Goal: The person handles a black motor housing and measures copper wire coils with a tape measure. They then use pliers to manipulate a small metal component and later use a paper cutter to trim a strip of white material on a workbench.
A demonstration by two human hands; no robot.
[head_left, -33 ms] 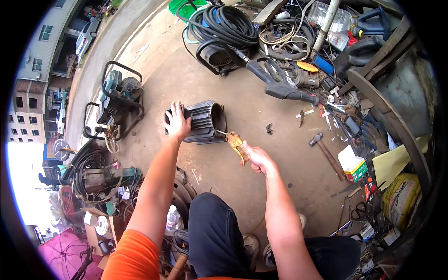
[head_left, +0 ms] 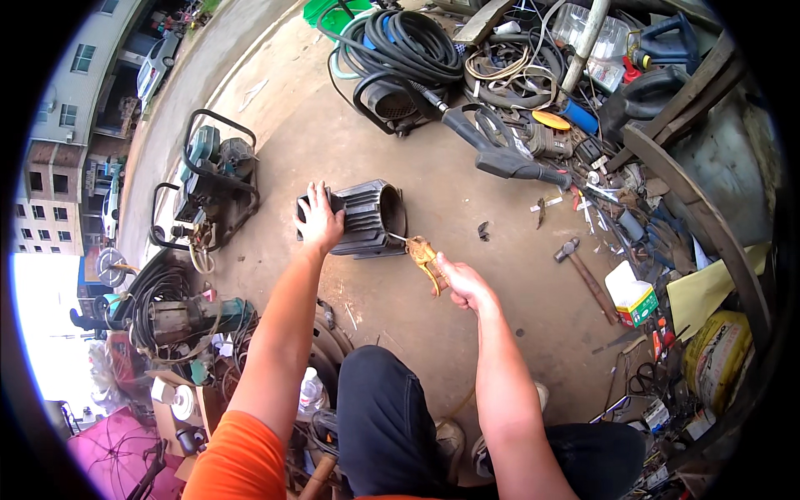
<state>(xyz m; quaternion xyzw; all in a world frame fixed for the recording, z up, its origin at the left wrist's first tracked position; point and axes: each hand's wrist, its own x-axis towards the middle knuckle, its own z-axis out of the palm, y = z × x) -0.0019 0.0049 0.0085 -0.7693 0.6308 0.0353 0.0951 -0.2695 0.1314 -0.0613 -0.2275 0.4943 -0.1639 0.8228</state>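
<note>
A dark finned motor housing [head_left: 367, 218] lies on its side on the concrete floor, its round open end facing right. My left hand [head_left: 320, 218] rests on the housing's left end, fingers spread over the black box-like part there. With its fingers wrapped round the handle, my right hand [head_left: 463, 285] holds a yellow plier-like clamp [head_left: 423, 255]. From the clamp's jaws a thin metal rod [head_left: 397, 237] points left into the lower rim of the open end. Whether the rod's tip touches the metal inside is too small to tell.
A hammer [head_left: 587, 279] lies to the right, near a small open carton [head_left: 632, 293] and scattered tools. A black spray gun [head_left: 508, 154] and coiled hose [head_left: 400, 42] are at the back. On the left stands a framed machine [head_left: 208, 179]; a plastic bottle [head_left: 311, 390] is beside my knee.
</note>
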